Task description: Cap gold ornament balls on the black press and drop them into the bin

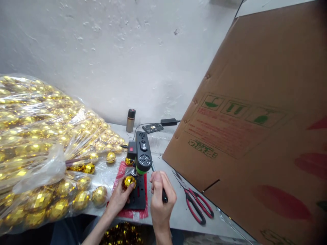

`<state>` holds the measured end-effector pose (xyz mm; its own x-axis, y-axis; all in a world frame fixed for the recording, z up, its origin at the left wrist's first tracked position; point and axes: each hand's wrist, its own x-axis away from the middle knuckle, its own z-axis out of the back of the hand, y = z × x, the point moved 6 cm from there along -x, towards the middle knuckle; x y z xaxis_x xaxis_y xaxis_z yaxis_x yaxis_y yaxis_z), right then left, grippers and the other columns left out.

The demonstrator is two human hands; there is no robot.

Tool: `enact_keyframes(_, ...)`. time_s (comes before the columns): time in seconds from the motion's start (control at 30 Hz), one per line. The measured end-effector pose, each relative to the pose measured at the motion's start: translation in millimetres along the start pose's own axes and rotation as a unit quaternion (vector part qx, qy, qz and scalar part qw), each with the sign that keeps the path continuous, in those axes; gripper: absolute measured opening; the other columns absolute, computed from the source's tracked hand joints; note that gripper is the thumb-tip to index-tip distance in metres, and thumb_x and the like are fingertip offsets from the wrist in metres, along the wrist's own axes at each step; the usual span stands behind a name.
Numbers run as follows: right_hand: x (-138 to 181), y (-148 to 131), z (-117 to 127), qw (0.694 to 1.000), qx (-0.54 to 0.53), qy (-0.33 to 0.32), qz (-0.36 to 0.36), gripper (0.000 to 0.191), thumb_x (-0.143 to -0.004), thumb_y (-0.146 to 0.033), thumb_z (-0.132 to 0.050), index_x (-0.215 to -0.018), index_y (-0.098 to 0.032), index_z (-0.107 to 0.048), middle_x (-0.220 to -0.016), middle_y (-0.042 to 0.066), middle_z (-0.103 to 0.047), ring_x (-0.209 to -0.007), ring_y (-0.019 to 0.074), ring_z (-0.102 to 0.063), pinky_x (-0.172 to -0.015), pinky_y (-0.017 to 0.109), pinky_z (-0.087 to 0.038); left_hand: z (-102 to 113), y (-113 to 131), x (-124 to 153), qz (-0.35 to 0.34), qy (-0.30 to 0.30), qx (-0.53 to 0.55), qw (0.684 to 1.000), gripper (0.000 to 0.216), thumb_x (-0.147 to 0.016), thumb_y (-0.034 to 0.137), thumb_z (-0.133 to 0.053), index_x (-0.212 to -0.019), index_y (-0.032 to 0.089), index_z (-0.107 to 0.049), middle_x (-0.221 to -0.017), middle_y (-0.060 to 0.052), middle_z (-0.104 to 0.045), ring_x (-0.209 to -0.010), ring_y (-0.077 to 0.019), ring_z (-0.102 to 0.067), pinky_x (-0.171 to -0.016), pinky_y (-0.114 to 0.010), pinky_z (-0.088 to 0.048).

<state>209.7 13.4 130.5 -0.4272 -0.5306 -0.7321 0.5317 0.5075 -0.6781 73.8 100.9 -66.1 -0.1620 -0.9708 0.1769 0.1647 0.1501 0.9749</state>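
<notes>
Gold ball (129, 181): is resting in the left hand (119, 197), just in from the near edge of the table (178, 219), at the left side of the black base plate (139, 200).
Left grip: is closing to the ball's own width, with the thumb bearing on the near side; the upper face is showing uncovered.
Ball to machine: is lying just to the left of and nearer than the green collar (141, 171) of the black machine (144, 146); whether the two are touching cannot be told.
Long axis: is not presenting itself, the ball being round.
Nearer hand: the left is holding the ball; the right hand (162, 194) is standing apart from it, across the base plate.
Right grip: is wrapping in a full fist around a black-ended lever (165, 196), whose end is projecting below the palm, toward the near edge.
Base plate: is lying on a red sheet (127, 213), which is reaching close to the near edge.
Table, right side: scissors (195, 206) are lying beside the cardboard box (245, 102), handles pointing toward the near edge.
</notes>
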Motion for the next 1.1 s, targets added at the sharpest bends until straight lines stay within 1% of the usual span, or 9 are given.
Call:
enact_keyframes(0.1, 3.6, 0.5, -0.3, 1.0, -0.008, -0.002, 0.005, 0.033, -0.106, -0.017, -0.045, -0.074, -0.022, -0.05, -0.067, -0.005, -0.047, -0.057, 0.0093, -0.045, -0.053, 0.02, -0.038, 0.3, 6.9, -0.7, -0.078, 0.009, -0.069, 0.995, 0.071, -0.079, 0.068, -0.067, -0.13, 0.019, -0.058, -0.086, -0.005, -0.078, -0.074, -0.0281, -0.074, -0.069, -0.039, -0.058)
enact_keyframes(0.17, 6.6, 1.9, -0.5, 1.0, -0.016, -0.001, 0.004, 0.033, -0.106, -0.015, -0.044, -0.074, -0.022, -0.049, -0.067, -0.005, -0.046, -0.058, 0.0092, -0.046, -0.055, 0.019, -0.039, -0.1, 10.0, 0.2, -0.125, 0.008, -0.112, 0.986, 0.06, -0.082, 0.058, -0.068, -0.128, 0.02, -0.06, -0.11, -0.012, -0.079, -0.099, -0.0334, -0.076, -0.087, -0.046, -0.06)
enact_keyframes(0.27, 10.2, 4.5, -0.6, 1.0, -0.024, -0.003, 0.002, 0.032, -0.106, -0.014, -0.044, -0.075, -0.022, -0.049, -0.068, -0.005, -0.047, -0.06, 0.0092, -0.047, -0.056, 0.019, -0.04, -5.0, 7.1, 2.3, -0.163, 0.002, -0.171, 0.972, 0.057, -0.083, 0.05, -0.068, -0.131, 0.019, -0.059, -0.125, -0.017, -0.075, -0.111, -0.0367, -0.074, -0.097, -0.052, -0.058)
enact_keyframes(0.37, 11.3, 6.4, -0.2, 1.0, -0.025, -0.012, 0.005, 0.031, -0.105, -0.013, -0.044, -0.077, -0.022, -0.051, -0.07, -0.004, -0.048, -0.06, 0.0093, -0.047, -0.056, 0.02, -0.04, -9.7, 2.2, 3.0, -0.187, 0.022, -0.22, 0.957, 0.058, -0.084, 0.046, -0.069, -0.133, 0.018, -0.059, -0.124, -0.017, -0.076, -0.111, -0.0374, -0.074, -0.097, -0.054, -0.057)
enact_keyframes(0.47, 11.3, 5.9, 0.9, 0.999, -0.025, -0.021, 0.009, 0.03, -0.105, -0.012, -0.043, -0.078, -0.022, -0.052, -0.07, -0.004, -0.049, -0.061, 0.0096, -0.048, -0.057, 0.02, -0.041, -11.9, 2.1, 1.2, -0.214, 0.043, -0.247, 0.944, 0.056, -0.079, 0.044, -0.074, -0.127, 0.018, -0.063, -0.119, -0.016, -0.076, -0.11, -0.0383, -0.072, -0.095, -0.054, -0.057)
enact_keyframes(0.6, 15.1, 5.7, 3.0, 0.999, -0.017, -0.027, 0.014, 0.029, -0.104, -0.011, -0.044, -0.08, -0.022, -0.052, -0.072, -0.004, -0.05, -0.061, 0.0091, -0.049, -0.056, 0.02, -0.041, -14.6, 4.8, -1.8, -0.236, 0.03, -0.266, 0.934, 0.05, -0.079, 0.04, -0.075, -0.123, 0.019, -0.066, -0.117, -0.014, -0.075, -0.109, -0.0372, -0.07, -0.095, -0.055, -0.054)
enact_keyframes(0.73, 30.0, 17.9, 2.4, 0.999, -0.012, -0.026, 0.032, 0.029, -0.104, -0.009, -0.041, -0.08, -0.022, -0.051, -0.073, -0.003, -0.051, -0.061, 0.0096, -0.05, -0.055, 0.021, -0.04, -16.5, 5.5, -2.1, -0.226, 0.01, -0.277, 0.934, 0.048, -0.079, 0.035, -0.073, -0.124, 0.02, -0.066, -0.115, -0.012, -0.074, -0.107, -0.036, -0.068, -0.096, -0.054, -0.051)
enact_keyframes(0.93, 58.1, 45.6, -0.2, 0.998, -0.026, 0.01, 0.053, 0.03, -0.104, -0.013, -0.04, -0.078, -0.022, -0.051, -0.074, -0.002, -0.054, -0.064, 0.0109, -0.053, -0.059, 0.024, -0.041, -18.3, 7.0, -0.4, -0.203, -0.016, -0.268, 0.942, 0.048, -0.079, 0.031, -0.071, -0.125, 0.02, -0.064, -0.117, -0.012, -0.072, -0.11, -0.0359, -0.065, -0.097, -0.054, -0.047)
enact_keyframes(1.1, 62.7, 49.9, -0.7, 0.997, -0.038, 0.036, 0.049, 0.031, -0.105, -0.016, -0.041, -0.076, -0.022, -0.051, -0.074, -0.003, -0.053, -0.065, 0.0109, -0.053, -0.061, 0.025, -0.041, -19.1, 7.8, -0.3, -0.195, -0.021, -0.263, 0.945, 0.051, -0.077, 0.03, -0.072, -0.126, 0.019, -0.063, -0.118, -0.013, -0.072, -0.112, -0.0371, -0.064, -0.098, -0.055, -0.045)
